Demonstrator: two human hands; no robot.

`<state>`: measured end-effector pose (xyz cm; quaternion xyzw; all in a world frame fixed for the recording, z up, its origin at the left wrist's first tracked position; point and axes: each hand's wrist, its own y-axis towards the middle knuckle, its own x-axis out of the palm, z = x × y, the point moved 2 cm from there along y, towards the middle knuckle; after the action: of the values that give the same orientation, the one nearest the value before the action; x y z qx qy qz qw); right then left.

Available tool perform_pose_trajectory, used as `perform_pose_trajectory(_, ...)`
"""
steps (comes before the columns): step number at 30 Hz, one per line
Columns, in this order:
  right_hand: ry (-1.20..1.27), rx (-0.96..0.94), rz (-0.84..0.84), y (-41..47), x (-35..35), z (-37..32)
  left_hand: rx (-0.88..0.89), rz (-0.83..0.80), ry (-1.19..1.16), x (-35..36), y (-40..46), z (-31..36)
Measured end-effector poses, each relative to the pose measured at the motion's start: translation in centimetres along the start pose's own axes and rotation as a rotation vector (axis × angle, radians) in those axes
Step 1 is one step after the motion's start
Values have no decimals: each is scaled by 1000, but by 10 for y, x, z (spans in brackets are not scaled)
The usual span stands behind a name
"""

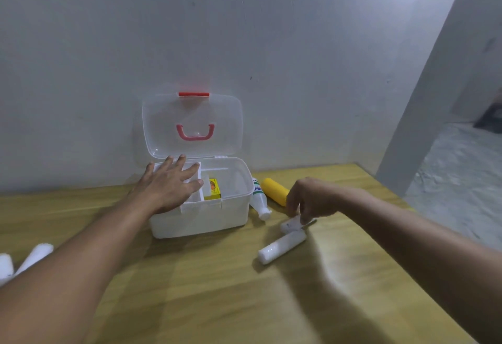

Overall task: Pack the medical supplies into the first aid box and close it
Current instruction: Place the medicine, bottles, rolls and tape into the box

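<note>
1. The first aid box (201, 216) stands on the wooden table (217, 289) close to the far wall, its clear lid (193, 123) swung up and open, with a red handle and a red latch at the top edge.
2. The left hand (168, 183) lies flat, fingers spread, on the white inner tray (193, 180) in the left part of the box; it grips nothing.
3. A small yellow carton (212, 189) sits inside the box, just right of the tray.
4. The right hand (312, 197) is to the right of the box, fingers curled down and pinching a small white roll (290, 225) that lies on the table.
5. A longer white roll (281, 247) lies just nearer than that one.
6. A white bottle (259, 199) lies on its side just beside the right wall of the box, and a yellow cylinder (275, 191) lies just right of the bottle.
7. Two more white rolls (32, 258) lie at the left edge, partly hidden by the left forearm.
</note>
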<state>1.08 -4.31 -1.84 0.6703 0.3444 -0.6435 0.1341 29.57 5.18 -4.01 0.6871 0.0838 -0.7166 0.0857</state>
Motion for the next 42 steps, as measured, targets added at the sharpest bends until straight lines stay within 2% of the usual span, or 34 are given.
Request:
perform_pose_trajectory(5,-78,-77,39,-3,14,1,-3,-3,-13,0,0,0)
perform_pose_trajectory(9,-28,-81,62,-8,5,-5,-1,-1,-13,-1,-1,0)
perform_pose_trajectory(23,5,-162,-177,-19,21,-53,1,-6,-9,-4,-5,3)
perform_pose_trajectory(24,32,-162,-130,-17,19,-53,2,-7,-11,-4,-5,3)
perform_pose_trajectory(26,99,-119,85,-8,8,-50,-1,-5,-22,-4,-5,3)
perform_pose_trajectory(28,73,-12,290,8,-4,-38,0,-4,-23,-4,-6,3)
perform_pose_trajectory(29,32,64,332,15,-7,-32,2,-4,-18,-4,-6,3)
perform_pose_trajectory(32,-89,258,268,30,-6,-17,4,4,-15,-4,-6,3)
perform_pose_trajectory(34,-91,308,194,33,0,-13,2,5,-20,-5,-7,4)
perform_pose_trajectory(36,-49,327,194,35,4,-9,1,4,-22,-6,-7,4)
perform_pose_trajectory(38,-26,311,263,38,1,-4,4,5,-25,-5,-8,4)
perform_pose_trajectory(42,82,271,504,39,-32,-9,6,7,-37,-5,-7,3)
